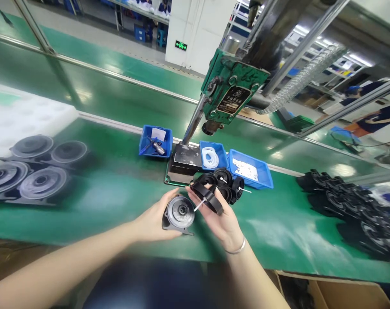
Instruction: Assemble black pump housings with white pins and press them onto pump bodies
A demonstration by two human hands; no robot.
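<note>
While both hands worked over the green bench [117,201], the far-left edge held a blurred stack of dark round housings [37,167] w/ a white foam tray [24,118] behind them. Further right, near the bench's back rail, sat a small blue bin [155,141] w/ a metal tool and a white slip inside.

The left hand [152,221] was closed around a grey disc part [180,212], thumb over its near-left rim, fingers under; the part was held just above the front half of the bench, face tilted up toward the camera. A thin white pin [199,204] ran between that disc and the black ring [207,196], which the right hand [222,219] gripped w/ fingers curled around it; a bracelet [236,249] sat on that wrist. Disc and ring were just beside each other, approx. touching via the pin.

Behind the hands stood a green press [235,88] on a dark base plate [185,165]. Right of the base: a blue bin w/ white rings [212,156], then a blue bin of white bits [251,171]. A cluster of black round parts [225,182] lay between bins and hands. At far right, a blurred pile of black parts [352,214].
</note>
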